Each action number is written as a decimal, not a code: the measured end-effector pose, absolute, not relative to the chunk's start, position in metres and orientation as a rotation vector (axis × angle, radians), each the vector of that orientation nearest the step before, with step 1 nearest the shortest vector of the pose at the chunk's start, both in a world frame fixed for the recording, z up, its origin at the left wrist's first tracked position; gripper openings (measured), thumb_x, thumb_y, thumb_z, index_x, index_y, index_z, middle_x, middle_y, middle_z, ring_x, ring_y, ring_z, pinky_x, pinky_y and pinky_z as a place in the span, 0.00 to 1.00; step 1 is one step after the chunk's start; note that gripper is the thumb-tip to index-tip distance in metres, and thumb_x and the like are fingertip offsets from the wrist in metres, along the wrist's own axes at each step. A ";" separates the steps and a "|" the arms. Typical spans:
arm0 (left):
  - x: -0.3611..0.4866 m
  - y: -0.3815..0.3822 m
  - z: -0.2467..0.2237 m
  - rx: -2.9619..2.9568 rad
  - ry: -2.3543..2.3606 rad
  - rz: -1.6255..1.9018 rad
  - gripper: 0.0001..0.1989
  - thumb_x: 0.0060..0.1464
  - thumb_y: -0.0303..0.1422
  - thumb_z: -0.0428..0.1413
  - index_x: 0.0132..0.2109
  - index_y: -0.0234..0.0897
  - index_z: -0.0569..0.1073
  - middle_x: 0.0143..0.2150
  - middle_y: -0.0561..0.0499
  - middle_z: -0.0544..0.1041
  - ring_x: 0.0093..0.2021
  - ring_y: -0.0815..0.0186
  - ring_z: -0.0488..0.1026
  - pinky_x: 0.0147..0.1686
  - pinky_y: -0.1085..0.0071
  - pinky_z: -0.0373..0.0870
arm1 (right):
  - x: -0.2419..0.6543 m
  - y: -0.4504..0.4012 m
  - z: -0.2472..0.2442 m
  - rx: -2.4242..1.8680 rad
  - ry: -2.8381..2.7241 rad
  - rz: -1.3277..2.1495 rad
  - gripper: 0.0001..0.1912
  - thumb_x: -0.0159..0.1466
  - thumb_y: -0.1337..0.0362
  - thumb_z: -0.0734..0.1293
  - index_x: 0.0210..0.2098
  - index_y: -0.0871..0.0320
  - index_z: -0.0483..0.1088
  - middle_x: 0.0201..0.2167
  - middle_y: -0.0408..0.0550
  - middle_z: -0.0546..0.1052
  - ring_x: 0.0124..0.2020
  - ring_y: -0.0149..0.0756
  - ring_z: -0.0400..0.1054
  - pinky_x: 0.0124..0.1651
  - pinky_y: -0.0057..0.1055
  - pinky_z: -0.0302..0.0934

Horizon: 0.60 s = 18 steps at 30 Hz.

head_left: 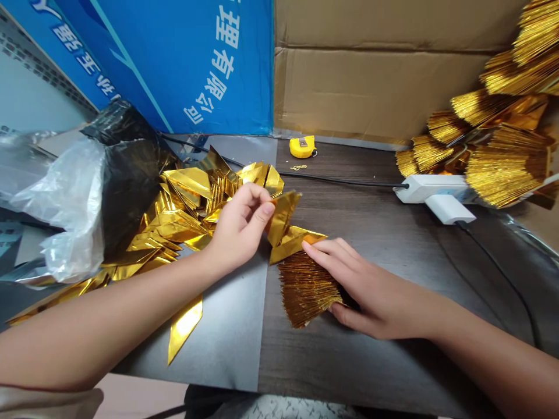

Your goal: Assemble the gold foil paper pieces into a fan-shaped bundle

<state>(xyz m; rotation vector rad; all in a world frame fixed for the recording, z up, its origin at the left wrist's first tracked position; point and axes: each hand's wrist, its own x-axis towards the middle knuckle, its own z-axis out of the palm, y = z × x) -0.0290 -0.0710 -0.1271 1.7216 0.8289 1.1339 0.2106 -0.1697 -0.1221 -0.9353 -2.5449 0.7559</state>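
Observation:
My left hand (244, 224) pinches the edge of a folded gold foil paper piece (285, 215) between thumb and fingers. Just right of it, my right hand (358, 285) is wrapped around a fanned stack of folded gold foil paper (308, 288), thumb below and fingers on top. Another folded gold piece (290, 243) lies on the stack's upper edge, touching the one in my left hand. Left of my left hand spreads a heap of loose folded gold pieces (170, 227). A single gold piece (186, 329) lies below my left forearm.
A yellow tape measure (302, 146) sits at the back. A black cable (340, 181) runs to a white power strip (430, 189) on the right. More gold fans (502, 157) are piled behind it. Black and clear plastic bags (74, 203) stand left; a blue box (183, 64) and cardboard (371, 81) rise behind.

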 end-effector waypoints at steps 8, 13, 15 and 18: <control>-0.030 -0.076 -0.118 1.887 0.785 1.059 0.11 0.59 0.40 0.63 0.38 0.36 0.74 0.31 0.52 0.75 0.31 0.71 0.70 0.31 0.74 0.66 | 0.211 -0.170 -0.123 -0.944 -2.536 0.762 0.46 0.65 0.70 0.63 0.75 0.57 0.36 0.66 0.63 0.59 0.66 0.52 0.54 0.65 0.53 0.57; -0.028 -0.080 -0.124 2.149 0.770 0.976 0.09 0.64 0.36 0.56 0.38 0.35 0.73 0.37 0.49 0.75 0.39 0.68 0.71 0.38 0.71 0.68 | 0.210 -0.169 -0.122 -0.928 -2.517 0.752 0.45 0.64 0.71 0.64 0.75 0.58 0.39 0.66 0.63 0.61 0.65 0.51 0.56 0.65 0.52 0.58; -0.027 -0.080 -0.127 2.108 0.751 0.919 0.09 0.65 0.36 0.55 0.39 0.35 0.71 0.39 0.48 0.75 0.40 0.68 0.72 0.39 0.72 0.69 | 0.210 -0.169 -0.122 -0.914 -2.510 0.752 0.43 0.64 0.71 0.64 0.74 0.58 0.41 0.66 0.63 0.61 0.65 0.50 0.56 0.65 0.52 0.58; -0.027 -0.081 -0.130 2.027 0.761 0.843 0.08 0.65 0.36 0.53 0.41 0.35 0.69 0.36 0.51 0.74 0.33 0.71 0.71 0.32 0.75 0.68 | 0.210 -0.169 -0.122 -0.898 -2.502 0.760 0.42 0.64 0.71 0.63 0.73 0.59 0.43 0.65 0.63 0.61 0.64 0.50 0.56 0.65 0.52 0.58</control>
